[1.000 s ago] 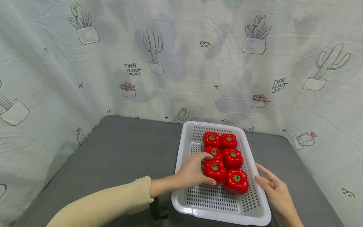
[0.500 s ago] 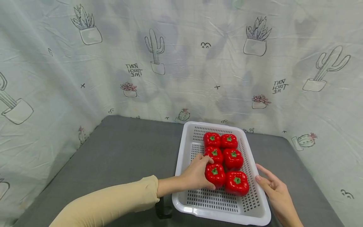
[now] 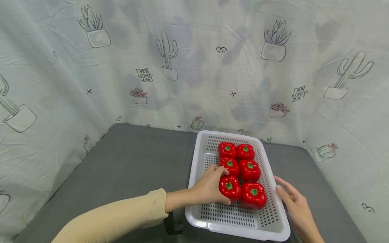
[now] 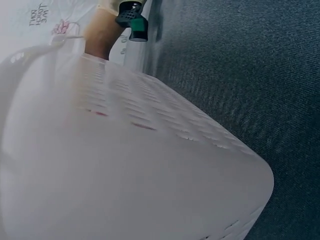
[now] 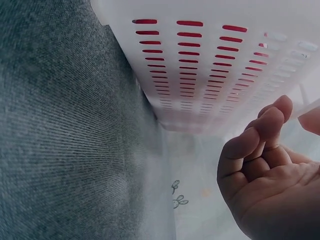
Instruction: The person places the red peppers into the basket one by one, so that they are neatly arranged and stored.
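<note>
Several red bell peppers with green stems stand in a white perforated plastic basket (image 3: 243,233). My left hand (image 3: 209,187) reaches over its left rim and grips the front-left bell pepper (image 3: 230,191), thumb on the near side and fingers on the far side. Close by are the front-right bell pepper (image 3: 253,196) and the middle-left bell pepper (image 3: 228,165). At the basket's right rim my right hand (image 3: 296,204) pinches the edge with thumb and fingers. The right wrist view shows this right hand (image 5: 272,180) with fingers curled below the rim. The left wrist view shows mainly the basket's outer wall (image 4: 150,175).
A dark grey cloth surface (image 3: 146,158) lies left of the basket. Pale curtains (image 3: 197,67) printed with cactus drawings stand behind and at both sides. A black device (image 3: 174,226) hangs at my left wrist, near the basket's front-left corner.
My left hand and the front-left bell pepper have shifted slightly toward the front of the basket, mostly in the first half second. The right hand stays at the rim.
</note>
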### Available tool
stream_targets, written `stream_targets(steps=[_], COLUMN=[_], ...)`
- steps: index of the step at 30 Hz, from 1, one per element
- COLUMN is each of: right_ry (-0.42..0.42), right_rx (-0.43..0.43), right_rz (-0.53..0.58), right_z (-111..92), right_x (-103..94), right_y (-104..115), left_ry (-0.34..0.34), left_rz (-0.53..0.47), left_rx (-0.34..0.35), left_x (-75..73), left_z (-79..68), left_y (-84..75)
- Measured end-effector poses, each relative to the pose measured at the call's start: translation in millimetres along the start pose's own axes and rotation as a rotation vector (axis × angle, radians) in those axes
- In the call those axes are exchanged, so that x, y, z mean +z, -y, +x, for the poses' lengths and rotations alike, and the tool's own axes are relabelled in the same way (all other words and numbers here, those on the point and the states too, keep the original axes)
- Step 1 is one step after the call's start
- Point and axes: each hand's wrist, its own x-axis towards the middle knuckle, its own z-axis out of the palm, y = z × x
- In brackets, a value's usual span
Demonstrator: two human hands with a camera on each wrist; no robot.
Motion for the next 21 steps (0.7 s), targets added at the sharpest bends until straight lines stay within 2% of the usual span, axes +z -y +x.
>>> stream_targets(steps=[9, 14, 18, 21], right_ry=[-0.020, -0.038, -0.107, -0.170], right_rx=[-0.105, -0.173, -0.199, -0.226], right_rz=[-0.096, -0.112, -0.147, -0.231], right_z=[-1.0, -4.0, -3.1, -1.8], right_x=[-9.2, -19.7, -29.8, -36.9], right_y=[-2.0, -3.3, -2.0, 2.9], left_ry=[0.046, 0.059, 0.010, -0.074], left_rz=[0.001, -0.058, -0.075, -0.071], left_rx=[0.047, 0.074, 0.120, 0.152], left_x=[-3.1, -18.8, -39.0, -55.5], left_z=[4.0, 0.0, -8.7, -18.3], left_y=[-0.7, -7.6, -10.5, -6.0])
